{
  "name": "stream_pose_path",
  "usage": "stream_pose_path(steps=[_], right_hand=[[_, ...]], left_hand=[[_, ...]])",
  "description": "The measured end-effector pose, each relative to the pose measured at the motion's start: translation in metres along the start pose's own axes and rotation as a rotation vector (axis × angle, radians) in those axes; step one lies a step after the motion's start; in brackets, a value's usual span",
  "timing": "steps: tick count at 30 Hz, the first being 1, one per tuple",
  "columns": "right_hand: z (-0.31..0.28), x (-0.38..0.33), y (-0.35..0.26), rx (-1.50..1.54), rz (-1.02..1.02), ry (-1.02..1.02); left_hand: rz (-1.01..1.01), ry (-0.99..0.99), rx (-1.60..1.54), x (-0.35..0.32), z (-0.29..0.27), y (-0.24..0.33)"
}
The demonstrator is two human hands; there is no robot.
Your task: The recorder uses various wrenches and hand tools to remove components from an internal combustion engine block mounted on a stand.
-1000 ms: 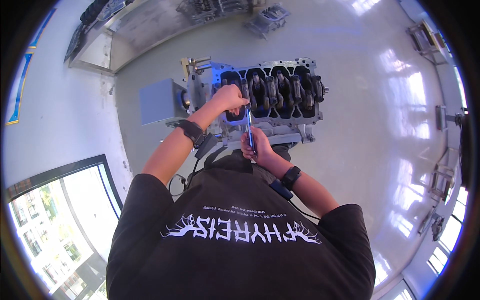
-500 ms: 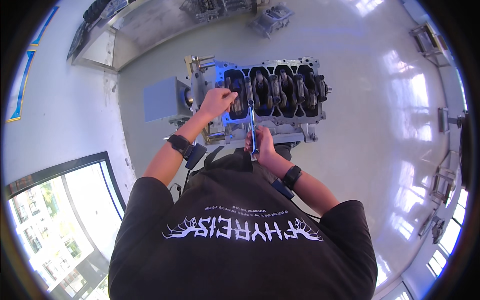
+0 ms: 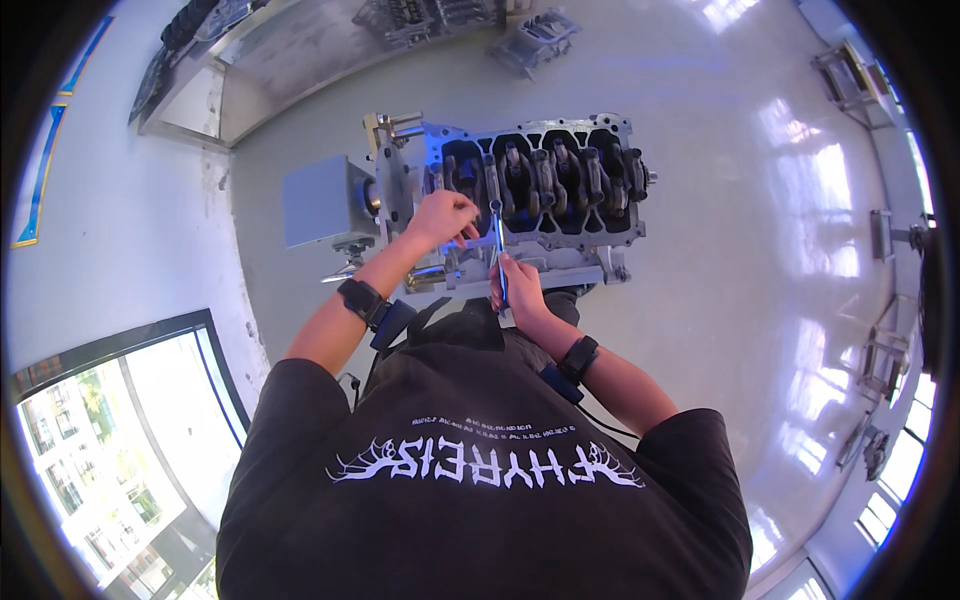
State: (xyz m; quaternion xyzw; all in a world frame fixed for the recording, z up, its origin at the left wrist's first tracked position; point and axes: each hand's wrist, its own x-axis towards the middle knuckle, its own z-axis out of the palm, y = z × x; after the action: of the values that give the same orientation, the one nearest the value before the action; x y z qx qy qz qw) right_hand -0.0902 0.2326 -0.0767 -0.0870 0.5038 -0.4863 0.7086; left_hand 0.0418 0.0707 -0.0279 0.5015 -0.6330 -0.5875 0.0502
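An engine block (image 3: 570, 238) lies in front of me with its underside up, and a crankshaft (image 3: 562, 180) runs lengthwise through it. My right hand (image 3: 520, 288) is closed round the near end of a shiny metal wrench (image 3: 500, 236). The wrench's far ring end sits at the near end of a bearing cap (image 3: 492, 182), seemingly on a bolt there; the bolt itself is hidden. Left of the wrench, my left hand (image 3: 440, 218) hovers over the block's near-left part. Its fingers are bent but apart, and nothing shows in them.
A stand with a grey box (image 3: 320, 203) holds the block at its left end. Behind, a metal bench (image 3: 300, 85) carries engine parts, and another metal casting (image 3: 535, 42) rests on the floor. More stands (image 3: 850, 85) line the right wall.
My left hand has drawn back slightly from the crankcase opening, and its fingers have spread. The wrench stays at the bearing cap in my right hand. The whole view has shifted slightly.
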Motion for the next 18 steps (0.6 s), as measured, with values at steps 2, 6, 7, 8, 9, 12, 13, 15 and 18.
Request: stream_pose_path(steps=[2, 6, 7, 8, 9, 12, 13, 15, 18], right_hand=[[0.0, -0.001, -0.001, -0.03, -0.018, 0.014], [0.003, -0.003, -0.001, -0.134, -0.057, 0.072], [0.006, -0.002, -0.001, -0.138, -0.054, 0.071], [0.008, -0.002, -0.001, -0.162, -0.066, 0.079], [0.008, -0.002, 0.0, -0.182, -0.078, 0.094], [0.006, -0.003, 0.001, -0.222, -0.087, 0.104], [0.006, -0.003, 0.001, -0.222, -0.079, 0.111], [0.007, -0.002, -0.001, -0.274, -0.118, 0.122], [0.01, -0.003, -0.002, -0.262, -0.112, 0.126]], left_hand=[[-0.061, 0.009, -0.058, -0.004, 0.011, -0.001], [-0.167, 0.028, -0.408, -0.002, 0.038, -0.011], [-0.168, 0.03, -0.413, 0.002, 0.045, -0.019], [-0.13, 0.05, -0.524, 0.006, 0.053, -0.026], [-0.094, 0.062, -0.633, 0.007, 0.058, -0.024], [-0.142, 0.055, -0.932, 0.001, 0.07, -0.02], [-0.151, 0.051, -0.936, 0.0, 0.07, -0.017], [-0.141, 0.079, -0.934, -0.002, 0.069, -0.013], [-0.162, 0.081, -0.933, -0.002, 0.069, -0.014]])
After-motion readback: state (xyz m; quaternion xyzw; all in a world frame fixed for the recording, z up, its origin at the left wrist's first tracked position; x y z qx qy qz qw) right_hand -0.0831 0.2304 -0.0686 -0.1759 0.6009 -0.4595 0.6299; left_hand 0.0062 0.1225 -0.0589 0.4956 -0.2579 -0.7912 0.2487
